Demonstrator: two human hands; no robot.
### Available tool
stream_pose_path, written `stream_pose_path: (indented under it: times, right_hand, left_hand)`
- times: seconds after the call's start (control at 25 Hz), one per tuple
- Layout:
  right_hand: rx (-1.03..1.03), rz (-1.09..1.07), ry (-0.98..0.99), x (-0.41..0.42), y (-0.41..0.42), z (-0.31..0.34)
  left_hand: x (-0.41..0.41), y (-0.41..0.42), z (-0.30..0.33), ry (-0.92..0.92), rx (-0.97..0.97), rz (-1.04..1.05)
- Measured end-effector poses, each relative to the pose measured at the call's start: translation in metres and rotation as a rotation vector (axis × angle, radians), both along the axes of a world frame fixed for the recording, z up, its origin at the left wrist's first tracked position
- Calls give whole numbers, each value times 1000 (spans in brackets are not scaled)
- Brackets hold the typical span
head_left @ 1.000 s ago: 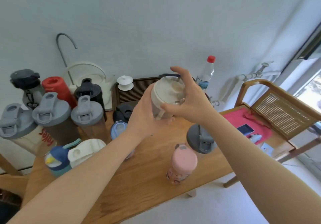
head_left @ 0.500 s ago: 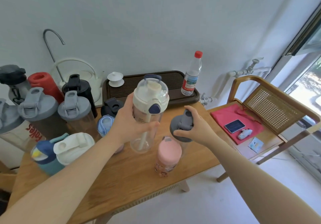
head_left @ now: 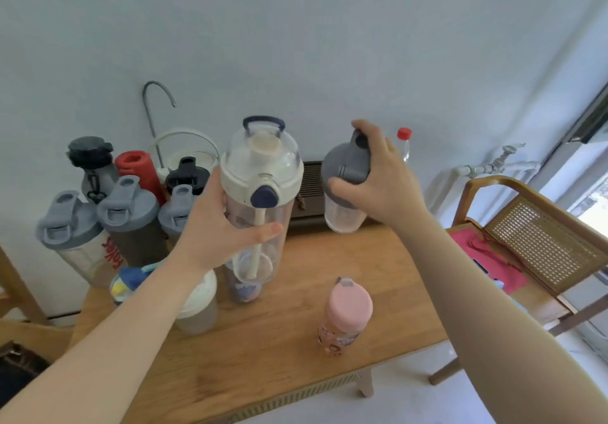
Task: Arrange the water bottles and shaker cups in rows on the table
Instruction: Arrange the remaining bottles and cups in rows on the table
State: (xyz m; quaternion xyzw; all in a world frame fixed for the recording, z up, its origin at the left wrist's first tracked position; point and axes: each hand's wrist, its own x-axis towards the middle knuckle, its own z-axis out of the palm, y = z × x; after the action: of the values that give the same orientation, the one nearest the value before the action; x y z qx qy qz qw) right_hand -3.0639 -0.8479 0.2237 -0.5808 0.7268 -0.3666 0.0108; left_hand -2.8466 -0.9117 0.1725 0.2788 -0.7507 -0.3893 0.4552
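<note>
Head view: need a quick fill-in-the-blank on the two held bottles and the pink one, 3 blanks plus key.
1. The left hand holds the clear straw bottle with the cream lid, whose lid button is ____ in colour.
2. The right hand grips the small clear shaker cup by its ____ lid.
3. The pink-lidded bottle stands on the wooden table, held by ____ hand.

Missing words: navy blue; grey; neither

One camera sits on the person's head. It looks forward and down, close over the bench [head_left: 296,358], toward the wall [head_left: 296,28].
</note>
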Motion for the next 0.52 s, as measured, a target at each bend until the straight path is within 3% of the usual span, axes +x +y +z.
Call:
stream_pose_path:
  times: [0.2,0.52]
  right_hand:
    - [-112,239,-255,82,-26,39]
    - [-59,483,-338,228,-67,57]
  left_hand:
    - [89,-11,16,58,-30,87]
    - [259,-27,6,36,102,297]
